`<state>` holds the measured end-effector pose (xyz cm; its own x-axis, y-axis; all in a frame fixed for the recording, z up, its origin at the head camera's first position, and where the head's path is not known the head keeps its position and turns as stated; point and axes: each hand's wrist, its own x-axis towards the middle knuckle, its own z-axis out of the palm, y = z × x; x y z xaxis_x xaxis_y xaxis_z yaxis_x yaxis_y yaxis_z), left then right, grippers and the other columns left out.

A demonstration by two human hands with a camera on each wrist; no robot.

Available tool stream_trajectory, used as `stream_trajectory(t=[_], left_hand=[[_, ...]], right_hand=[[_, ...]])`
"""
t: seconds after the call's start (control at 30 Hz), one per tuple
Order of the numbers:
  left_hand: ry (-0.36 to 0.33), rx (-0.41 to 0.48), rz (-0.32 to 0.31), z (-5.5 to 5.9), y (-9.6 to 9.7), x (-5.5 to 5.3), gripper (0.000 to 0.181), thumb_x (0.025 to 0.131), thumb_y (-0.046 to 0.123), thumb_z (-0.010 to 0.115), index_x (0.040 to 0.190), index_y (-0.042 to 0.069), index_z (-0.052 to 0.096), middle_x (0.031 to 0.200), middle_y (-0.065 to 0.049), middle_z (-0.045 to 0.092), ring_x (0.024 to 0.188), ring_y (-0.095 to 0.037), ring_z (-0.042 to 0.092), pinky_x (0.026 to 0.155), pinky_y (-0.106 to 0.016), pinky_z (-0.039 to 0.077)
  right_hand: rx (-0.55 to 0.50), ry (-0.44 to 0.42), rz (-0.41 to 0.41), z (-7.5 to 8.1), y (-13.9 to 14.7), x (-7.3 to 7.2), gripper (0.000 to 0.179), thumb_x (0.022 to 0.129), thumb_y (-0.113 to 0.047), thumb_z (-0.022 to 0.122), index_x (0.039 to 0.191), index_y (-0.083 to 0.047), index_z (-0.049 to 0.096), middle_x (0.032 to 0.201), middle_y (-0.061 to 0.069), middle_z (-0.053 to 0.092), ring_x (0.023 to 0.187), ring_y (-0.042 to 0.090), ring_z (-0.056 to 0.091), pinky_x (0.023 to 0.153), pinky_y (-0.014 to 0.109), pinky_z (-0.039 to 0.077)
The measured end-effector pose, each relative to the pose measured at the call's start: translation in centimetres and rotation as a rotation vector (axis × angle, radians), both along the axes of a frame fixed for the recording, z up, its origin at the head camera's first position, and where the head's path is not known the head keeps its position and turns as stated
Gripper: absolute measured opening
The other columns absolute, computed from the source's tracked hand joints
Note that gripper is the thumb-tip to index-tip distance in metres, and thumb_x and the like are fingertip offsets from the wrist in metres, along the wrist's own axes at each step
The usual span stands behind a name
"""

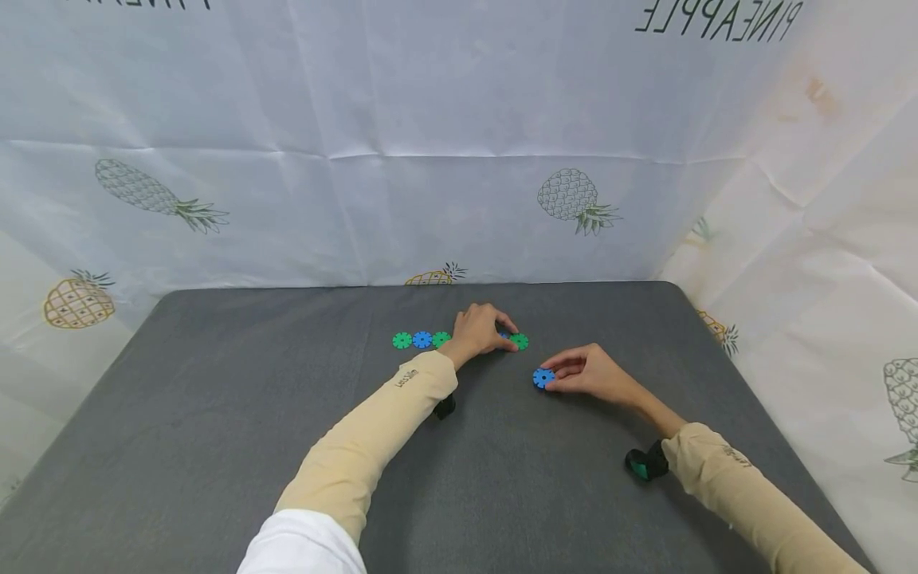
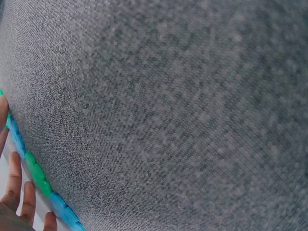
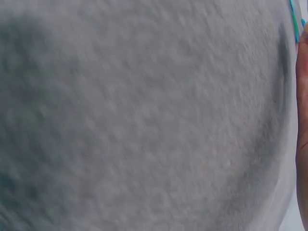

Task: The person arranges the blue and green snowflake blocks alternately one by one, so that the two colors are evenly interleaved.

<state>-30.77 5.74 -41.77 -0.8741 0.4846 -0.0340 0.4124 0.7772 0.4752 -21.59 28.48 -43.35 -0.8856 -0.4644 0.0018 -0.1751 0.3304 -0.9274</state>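
A row of linked notched plastic discs, alternating green and blue, lies on the table; its left end is a green disc [image 1: 402, 340], followed by a blue disc [image 1: 421, 340]. My left hand [image 1: 475, 331] reaches over the row and hides its middle. Its thumb and forefinger pinch the green disc [image 1: 519, 342] at the right end. To the right and nearer me, my right hand [image 1: 591, 376] pinches a separate blue disc [image 1: 543, 378] between thumb and fingertips, apart from the row. In the left wrist view the fingers [image 2: 14, 178] lie along the row's edge.
A dark grey cloth covers the table [image 1: 215, 446]. Behind it hangs a white pineapple-print sheet [image 1: 445, 96], which also closes off the right side. A black wrist device [image 1: 647, 462] sits below the right sleeve.
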Motion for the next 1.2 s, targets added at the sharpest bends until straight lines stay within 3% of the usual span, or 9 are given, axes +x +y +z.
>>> stream_trajectory(t=[0.37, 0.87, 1.2], left_hand=[[-0.005, -0.003, 0.004, -0.1, -0.1, 0.0, 0.025, 0.076, 0.045, 0.079, 0.097, 0.032, 0.077, 0.115, 0.007, 0.066, 0.096, -0.017, 0.058, 0.084, -0.037, 0.041], [-0.004, -0.018, 0.011, -0.1, 0.1, -0.1, 0.025, 0.077, 0.045, 0.078, 0.099, 0.033, 0.077, 0.119, 0.006, 0.064, 0.102, -0.018, 0.057, 0.087, -0.039, 0.041], [0.0, -0.023, 0.017, 0.0, 0.1, 0.0, 0.025, 0.077, 0.046, 0.078, 0.099, 0.035, 0.076, 0.12, 0.007, 0.064, 0.101, -0.017, 0.058, 0.085, -0.037, 0.042]], right_hand=[[0.007, -0.027, -0.094, 0.7, 0.6, -1.0, 0.034, 0.08, -0.005, 0.077, 0.109, 0.008, 0.068, 0.102, 0.021, 0.069, 0.083, 0.012, 0.069, 0.069, 0.026, 0.055], [0.015, -0.106, -0.161, 0.1, 1.3, -3.4, 0.04, 0.08, -0.01, 0.078, 0.114, 0.009, 0.066, 0.103, 0.019, 0.07, 0.087, 0.013, 0.069, 0.075, 0.029, 0.056], [0.035, -0.082, -0.206, 0.5, 0.6, -4.5, 0.039, 0.081, -0.007, 0.077, 0.113, 0.011, 0.065, 0.103, 0.024, 0.069, 0.084, 0.01, 0.068, 0.074, 0.027, 0.055]])
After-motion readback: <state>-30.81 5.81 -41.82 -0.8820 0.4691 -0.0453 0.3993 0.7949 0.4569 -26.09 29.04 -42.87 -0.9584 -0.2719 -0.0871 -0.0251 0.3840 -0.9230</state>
